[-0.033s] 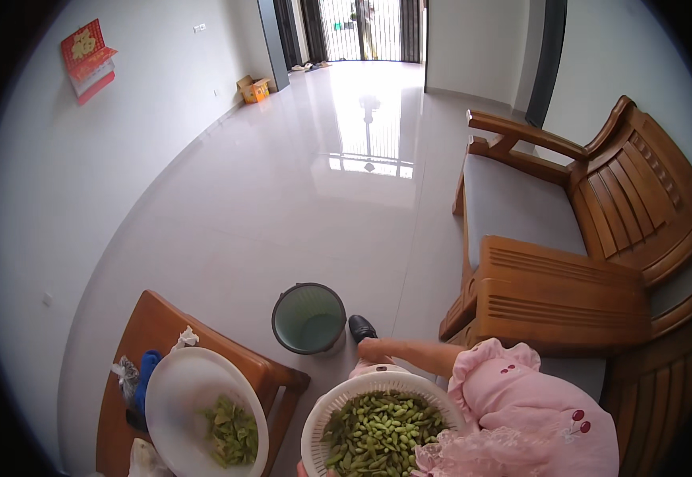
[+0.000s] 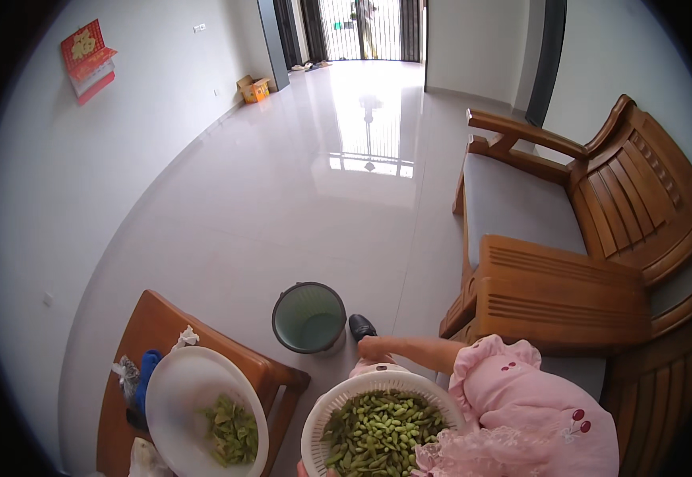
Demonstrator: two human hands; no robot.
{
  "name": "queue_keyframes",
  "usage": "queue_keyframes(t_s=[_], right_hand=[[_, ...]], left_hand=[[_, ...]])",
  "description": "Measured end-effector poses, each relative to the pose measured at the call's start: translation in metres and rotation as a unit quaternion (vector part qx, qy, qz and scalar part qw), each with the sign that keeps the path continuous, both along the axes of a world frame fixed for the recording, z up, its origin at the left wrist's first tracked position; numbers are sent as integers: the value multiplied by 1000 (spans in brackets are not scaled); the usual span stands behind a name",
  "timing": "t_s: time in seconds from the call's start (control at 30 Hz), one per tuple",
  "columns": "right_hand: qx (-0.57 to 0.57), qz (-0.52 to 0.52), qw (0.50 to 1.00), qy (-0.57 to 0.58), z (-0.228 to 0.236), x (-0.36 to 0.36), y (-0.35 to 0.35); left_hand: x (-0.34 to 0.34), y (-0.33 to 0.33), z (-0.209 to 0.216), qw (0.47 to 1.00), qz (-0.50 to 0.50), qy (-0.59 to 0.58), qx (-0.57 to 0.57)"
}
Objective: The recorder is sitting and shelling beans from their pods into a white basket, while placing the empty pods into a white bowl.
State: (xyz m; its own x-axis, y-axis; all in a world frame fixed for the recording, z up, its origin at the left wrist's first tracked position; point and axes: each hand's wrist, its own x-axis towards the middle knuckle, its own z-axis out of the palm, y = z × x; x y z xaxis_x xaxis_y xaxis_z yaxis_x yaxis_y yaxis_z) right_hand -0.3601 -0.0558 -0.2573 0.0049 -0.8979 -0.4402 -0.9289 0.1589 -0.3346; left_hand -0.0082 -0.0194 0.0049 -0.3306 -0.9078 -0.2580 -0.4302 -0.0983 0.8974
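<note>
A round white plastic basket (image 2: 319, 413) with slotted sides sits at my lap, heaped with green edamame pods (image 2: 393, 429). Just a bit of my left hand (image 2: 308, 470) shows at the lower edge, gripping the basket's near left rim. My right arm, in a pink frilled sleeve, stretches past the basket's far side. At its end my right hand (image 2: 371, 348) rests by my knee, too small to make out its fingers. To the left, a white bowl (image 2: 175, 389) tilts on a wooden stool and holds flattened green pods or shells (image 2: 230, 430).
A grey-green bucket (image 2: 308, 318) stands on the tiled floor beyond my black shoe (image 2: 361, 327). The wooden stool (image 2: 151, 318) also carries a blue item (image 2: 148, 375) and plastic bags. A cushioned wooden sofa (image 2: 560, 294) lines the right; an orange carton (image 2: 256, 90) stands by the far wall.
</note>
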Motion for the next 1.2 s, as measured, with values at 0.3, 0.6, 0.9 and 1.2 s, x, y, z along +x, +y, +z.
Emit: queue_keyframes(t_s=[0.3,0.6,0.9,1.2], right_hand=[[2,-195,959,-205,10,-16,-6],[145,-367,910,-128,25,9,4],[106,23,990,-85,55,-10,1],[-9,-170,985,-36,50,25,11]], left_hand=[[-7,4,7,1000,-9,9,-18],[-9,2,9,1000,-10,-4,2],[1,2,-5,999,-24,18,-34],[8,-3,-16,995,-45,11,-89]])
